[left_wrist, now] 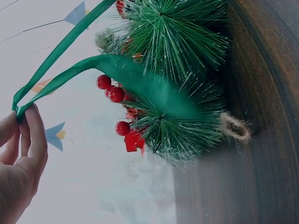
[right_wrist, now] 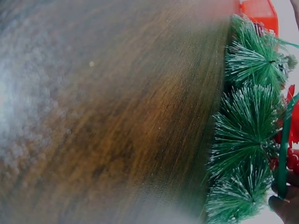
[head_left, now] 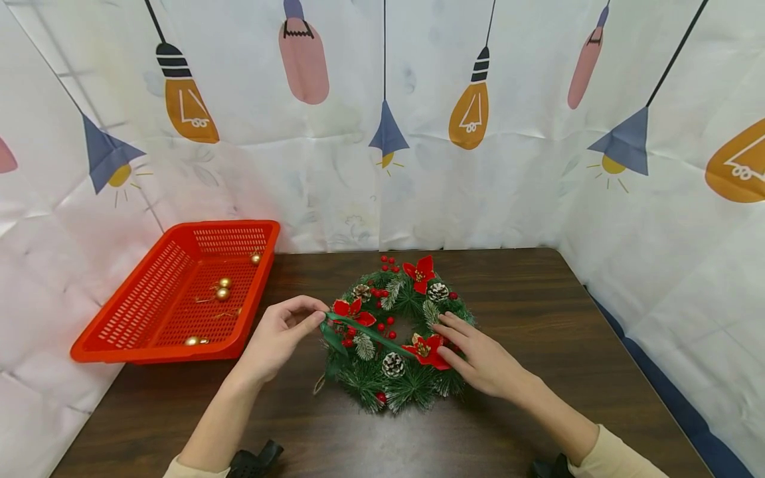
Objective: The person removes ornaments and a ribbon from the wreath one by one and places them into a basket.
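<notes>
A green wreath lies on the table, dressed with red poinsettias, red berries and pinecones. My left hand is at its left side, pinching a green ribbon between thumb and fingertips. From that pinch one strand slants across the wreath toward the lower right poinsettia, while another drops to the wreath's left side. My right hand rests on the wreath's right side, fingers spread and touching the flower. In the right wrist view, the ribbon passes close to fingertips at the edge, partly cut off.
A red plastic basket stands at the left, holding several small gold balls. A twine loop sticks out from the wreath's left side. Behind the brown table hangs a white curtain with printed lamps.
</notes>
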`<state>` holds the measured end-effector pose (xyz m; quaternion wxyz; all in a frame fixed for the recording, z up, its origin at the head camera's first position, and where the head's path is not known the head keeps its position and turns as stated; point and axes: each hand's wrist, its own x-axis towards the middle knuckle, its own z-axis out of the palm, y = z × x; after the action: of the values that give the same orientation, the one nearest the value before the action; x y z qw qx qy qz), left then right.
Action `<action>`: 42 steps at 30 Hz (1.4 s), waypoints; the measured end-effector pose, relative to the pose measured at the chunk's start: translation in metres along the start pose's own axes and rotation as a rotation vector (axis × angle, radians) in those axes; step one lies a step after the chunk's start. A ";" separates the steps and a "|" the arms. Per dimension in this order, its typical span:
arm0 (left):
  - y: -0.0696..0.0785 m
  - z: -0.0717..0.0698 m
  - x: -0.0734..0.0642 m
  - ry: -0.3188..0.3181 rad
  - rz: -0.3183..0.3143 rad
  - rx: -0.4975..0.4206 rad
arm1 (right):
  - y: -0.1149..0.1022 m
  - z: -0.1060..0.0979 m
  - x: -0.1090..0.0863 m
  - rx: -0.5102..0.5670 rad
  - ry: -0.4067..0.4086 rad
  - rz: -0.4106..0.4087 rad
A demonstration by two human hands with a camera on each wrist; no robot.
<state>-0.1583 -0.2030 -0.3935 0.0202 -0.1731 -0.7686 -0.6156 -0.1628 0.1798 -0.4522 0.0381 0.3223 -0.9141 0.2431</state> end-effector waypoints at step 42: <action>0.029 -0.046 -0.006 0.303 0.098 -0.233 | 0.008 0.004 -0.002 -0.184 0.079 -0.062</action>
<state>-0.1523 -0.2431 -0.3562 0.1454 -0.1171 -0.6708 -0.7178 -0.1659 0.1849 -0.4594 0.1112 0.3356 -0.9200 0.1693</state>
